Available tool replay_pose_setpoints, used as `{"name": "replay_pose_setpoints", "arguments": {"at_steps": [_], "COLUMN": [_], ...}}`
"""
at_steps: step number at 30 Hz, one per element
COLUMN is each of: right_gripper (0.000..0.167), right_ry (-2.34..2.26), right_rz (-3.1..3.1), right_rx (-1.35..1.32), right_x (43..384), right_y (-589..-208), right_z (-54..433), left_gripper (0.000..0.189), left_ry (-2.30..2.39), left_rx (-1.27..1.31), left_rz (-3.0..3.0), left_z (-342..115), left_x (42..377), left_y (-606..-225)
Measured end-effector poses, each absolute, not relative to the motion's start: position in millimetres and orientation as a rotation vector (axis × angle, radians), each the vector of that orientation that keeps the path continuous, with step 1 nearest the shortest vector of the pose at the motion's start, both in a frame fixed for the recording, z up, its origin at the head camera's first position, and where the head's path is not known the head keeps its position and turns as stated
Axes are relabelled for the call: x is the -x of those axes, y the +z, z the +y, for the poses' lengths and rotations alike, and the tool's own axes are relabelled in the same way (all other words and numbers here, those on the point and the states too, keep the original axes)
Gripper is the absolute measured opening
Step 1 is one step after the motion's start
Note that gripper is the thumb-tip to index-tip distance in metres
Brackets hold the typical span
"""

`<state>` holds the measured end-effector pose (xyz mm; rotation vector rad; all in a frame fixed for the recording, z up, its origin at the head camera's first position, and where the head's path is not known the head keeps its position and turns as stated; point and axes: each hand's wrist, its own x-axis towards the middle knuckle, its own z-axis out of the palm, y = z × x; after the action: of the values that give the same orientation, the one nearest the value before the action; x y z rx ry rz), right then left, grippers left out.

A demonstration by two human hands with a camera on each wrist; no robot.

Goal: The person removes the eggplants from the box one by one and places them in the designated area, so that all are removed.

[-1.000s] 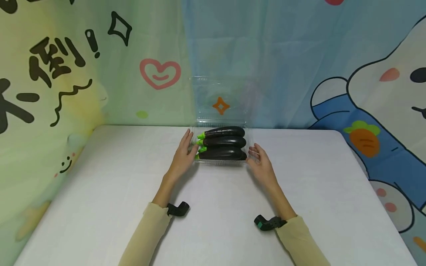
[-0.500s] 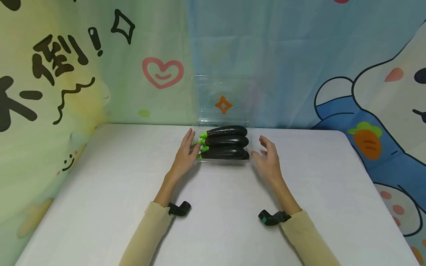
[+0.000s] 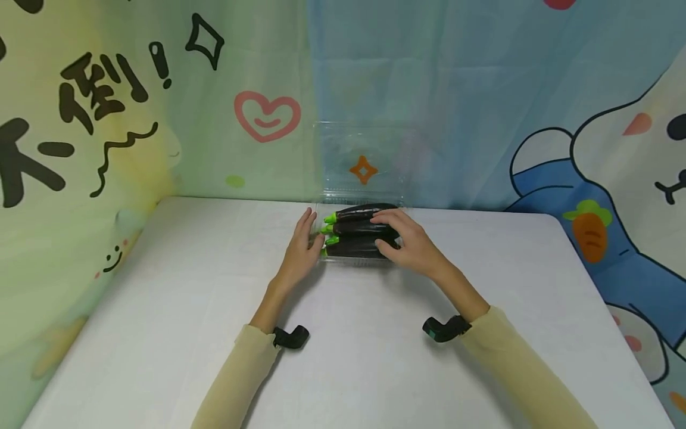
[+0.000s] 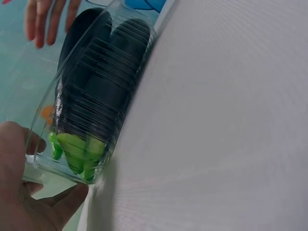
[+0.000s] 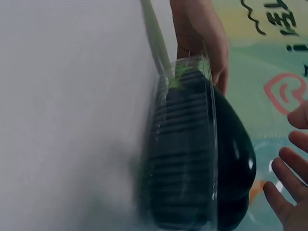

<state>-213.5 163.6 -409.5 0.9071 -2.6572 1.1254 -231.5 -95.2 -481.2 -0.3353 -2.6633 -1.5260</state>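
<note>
Several dark eggplants (image 3: 351,248) with green stem ends lie side by side in a clear plastic clamshell box (image 3: 354,262). Its transparent lid (image 3: 386,143) stands raised at the back. My left hand (image 3: 296,255) rests against the box's left end, fingers extended; in the left wrist view its thumb (image 4: 72,199) touches a lower corner. My right hand (image 3: 412,245) hovers over the right ends of the eggplants, fingers spread and pointing left. In the right wrist view there is a gap between those fingers (image 5: 288,175) and the eggplants.
A white-covered table (image 3: 343,357) carries the box near its back edge. Behind rises a printed cloth backdrop (image 3: 455,107) with cartoon figures. Black wrist cameras (image 3: 292,337) sit at both sleeve cuffs.
My right hand first drew back from the box's right end, then swung left and over the eggplants. My left hand stays at the left end. The head view has shifted slightly.
</note>
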Motion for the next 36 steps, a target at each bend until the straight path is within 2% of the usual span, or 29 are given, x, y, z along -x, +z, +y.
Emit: {"name": "replay_pose_setpoints", "arguments": {"at_steps": [12,24,36], "right_gripper": [0.046,0.046,0.041], "right_ry": [0.882,0.693,0.509], "right_rz": [-2.882,-2.975,-2.903], "right_rx": [-1.117,-1.033,-1.100], "right_x": [217,218,220], "right_y": [-402,-417,-424], "right_z": [136,126,124], "left_gripper": [0.060,0.055,0.054], "left_ry": [-1.509,-1.504,-1.508], "left_rx": [0.340,0.337,0.305], "left_rz": [-2.681,-2.656,-2.671], "left_z": [-90,-91,-94], "left_x": [231,230,231], "left_y": [-483,-486,-483]}}
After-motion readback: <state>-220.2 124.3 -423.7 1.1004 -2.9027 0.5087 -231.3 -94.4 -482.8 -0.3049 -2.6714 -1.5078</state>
